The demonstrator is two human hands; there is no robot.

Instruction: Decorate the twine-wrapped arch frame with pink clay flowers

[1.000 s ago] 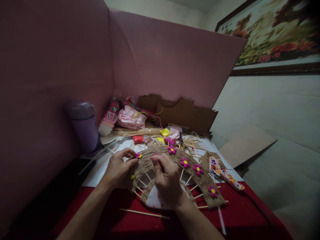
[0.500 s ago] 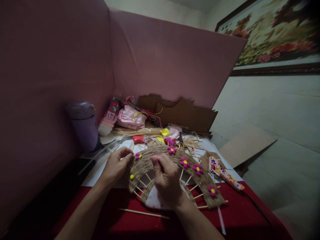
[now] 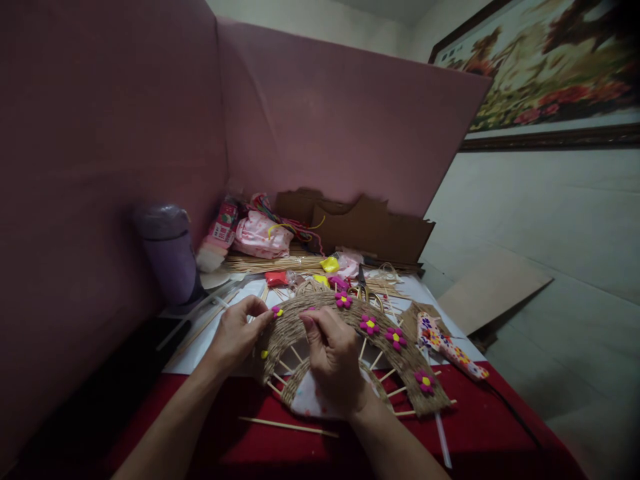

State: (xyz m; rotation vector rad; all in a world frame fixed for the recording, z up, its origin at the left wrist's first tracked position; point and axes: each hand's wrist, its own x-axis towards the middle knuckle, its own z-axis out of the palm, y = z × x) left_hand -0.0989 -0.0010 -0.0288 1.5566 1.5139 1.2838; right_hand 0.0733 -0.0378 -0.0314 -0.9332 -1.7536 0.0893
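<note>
A fan-shaped arch of woven brown twine (image 3: 400, 357) on wooden sticks lies on the red cloth (image 3: 490, 433) in front of me. Several magenta flowers with yellow centres dot its band. My left hand (image 3: 236, 333) pinches the arch's left end beside one small flower (image 3: 277, 311). Curled over the middle of the arch, my right hand (image 3: 334, 360) has thumb and fingers pressed together on the twine band. A white patterned piece (image 3: 307, 402) shows under the arch below that hand.
A purple cup (image 3: 170, 252) stands at the left. Skewer bundles (image 3: 273, 264), pink cloth (image 3: 263, 235), clay lumps, scissors (image 3: 362, 280), and brown cardboard (image 3: 373, 227) crowd the back. A flowered glue gun (image 3: 447, 347) lies right. A loose skewer (image 3: 287, 426) lies near me. Pink screens enclose the table.
My left hand drew slightly away from the arch's left end half a second ago and has come back to it. The right hand and the arch have barely moved.
</note>
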